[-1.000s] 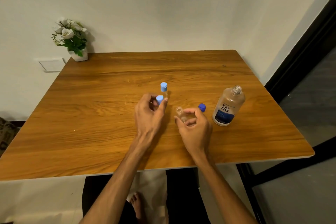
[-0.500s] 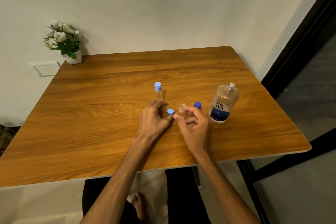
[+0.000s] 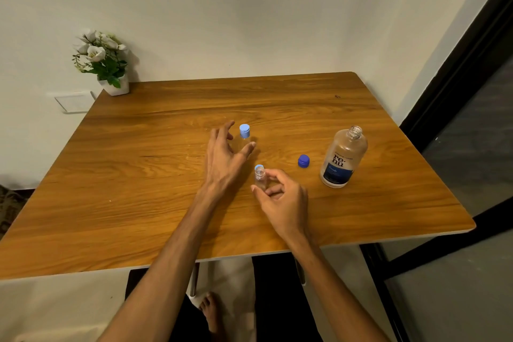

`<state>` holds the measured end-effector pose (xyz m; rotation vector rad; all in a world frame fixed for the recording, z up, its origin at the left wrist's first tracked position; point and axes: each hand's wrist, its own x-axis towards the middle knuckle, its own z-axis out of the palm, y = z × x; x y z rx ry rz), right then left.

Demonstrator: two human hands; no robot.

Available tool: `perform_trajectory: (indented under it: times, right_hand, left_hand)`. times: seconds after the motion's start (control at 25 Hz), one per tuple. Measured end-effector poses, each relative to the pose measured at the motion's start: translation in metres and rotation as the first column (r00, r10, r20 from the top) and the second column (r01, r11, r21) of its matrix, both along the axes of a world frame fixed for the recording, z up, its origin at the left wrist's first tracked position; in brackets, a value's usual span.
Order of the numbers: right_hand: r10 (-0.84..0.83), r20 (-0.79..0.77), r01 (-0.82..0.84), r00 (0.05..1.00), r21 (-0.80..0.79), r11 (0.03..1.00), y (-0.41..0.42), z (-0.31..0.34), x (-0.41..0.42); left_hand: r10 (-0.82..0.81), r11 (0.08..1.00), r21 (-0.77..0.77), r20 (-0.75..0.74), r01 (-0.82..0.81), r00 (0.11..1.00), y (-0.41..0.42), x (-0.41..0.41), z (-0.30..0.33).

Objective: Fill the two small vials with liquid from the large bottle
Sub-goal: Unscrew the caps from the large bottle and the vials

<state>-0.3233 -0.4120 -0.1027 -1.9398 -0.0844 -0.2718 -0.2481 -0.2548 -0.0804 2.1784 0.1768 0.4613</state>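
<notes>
The right hand (image 3: 280, 197) has its grip clamped on a clear, open little vial (image 3: 260, 178). The left hand (image 3: 224, 155) is spread apart by the blue-capped vial (image 3: 244, 134) at 12 o'clock. The big open bottle (image 3: 342, 158) stands at 3 o'clock.

The clear body of the capped vial (image 3: 244, 136) is mostly hidden behind the spread fingers of the left hand (image 3: 224, 159), so whether they touch it cannot be told. The open vial (image 3: 260, 177) has its lower part covered by the right hand (image 3: 280, 198), and the light blue cap (image 3: 259, 167) behind its mouth shows only as a sliver. The liquid level in the large bottle (image 3: 344, 157) is unclear, and the bench (image 3: 138, 189) is cut off at the left edge.
</notes>
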Motion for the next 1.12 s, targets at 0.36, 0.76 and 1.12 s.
perform_trajectory:
  times: [0.36, 0.76, 1.12]
  right_hand:
    - [-0.190, 0.130, 0.187, 0.973, 0.032, 0.982, -0.007, 0.011, -0.031]
    - [0.083, 0.141, -0.078, 0.986, -0.043, 0.996, 0.047, 0.013, -0.051]
    - [0.068, 0.142, -0.055, 0.988, -0.094, 0.994, 0.059, 0.011, -0.048]
  left_hand:
    - [0.001, 0.994, -0.111, 0.121, 0.012, 0.993, 0.021, -0.048, 0.008]
    - [-0.247, 0.888, -0.372, 0.108, 0.269, 0.963, 0.035, -0.116, 0.011]
    - [0.055, 0.901, -0.435, 0.123, 0.004, 0.991, 0.023, -0.105, 0.008]
